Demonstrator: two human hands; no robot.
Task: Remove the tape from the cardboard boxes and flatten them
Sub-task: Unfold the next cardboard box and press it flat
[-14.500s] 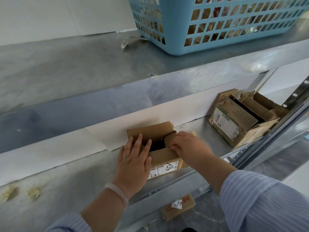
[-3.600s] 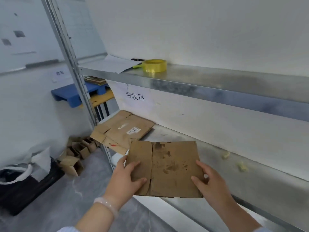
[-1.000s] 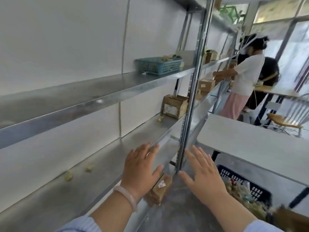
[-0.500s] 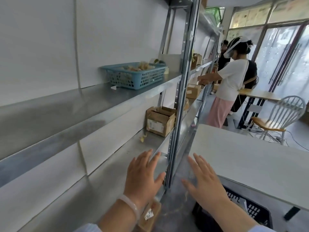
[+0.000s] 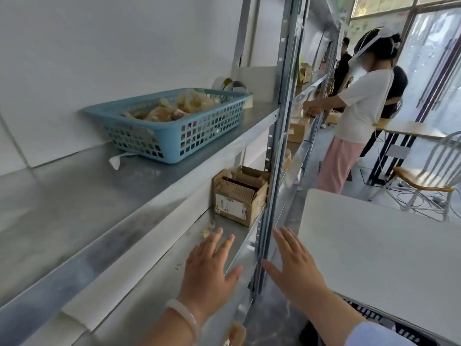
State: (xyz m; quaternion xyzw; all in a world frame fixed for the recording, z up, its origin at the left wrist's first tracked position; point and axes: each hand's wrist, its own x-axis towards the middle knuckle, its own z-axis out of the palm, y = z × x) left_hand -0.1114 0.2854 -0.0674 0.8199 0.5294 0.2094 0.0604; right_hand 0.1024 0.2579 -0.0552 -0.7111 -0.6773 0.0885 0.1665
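While both hands are hovering empty at the near end of the rack, the left hand [image 5: 209,268], wearing a pale bracelet [image 5: 184,318], is floating with straight, spread fingers above the lower shelf [image 5: 162,290], and the right hand [image 5: 294,268], equally flat and holding nothing, is hanging just outside the shelf edge, beside the metal post [image 5: 274,158]. A little farther along, small yellowish scraps [image 5: 208,229] are lying on that shelf. Beyond them the cardboard box [image 5: 239,198] is sitting at its far end, close to the post, with its top flaps standing open and a printed label facing the viewer. Judged from this, the step in hand is fetching that box. It is probably best taken by both side walls, not by the loose flaps, and drawn clear of the post before any tape is sought along its seams, the bottom seam being hidden here. Above, on the upper shelf [image 5: 87,201], a blue basket [image 5: 199,136] is holding crumpled scraps, likely peeled tape. Farther off, a white table [image 5: 386,258] is standing to the right, and other people [image 5: 361,108] are working at the rack.
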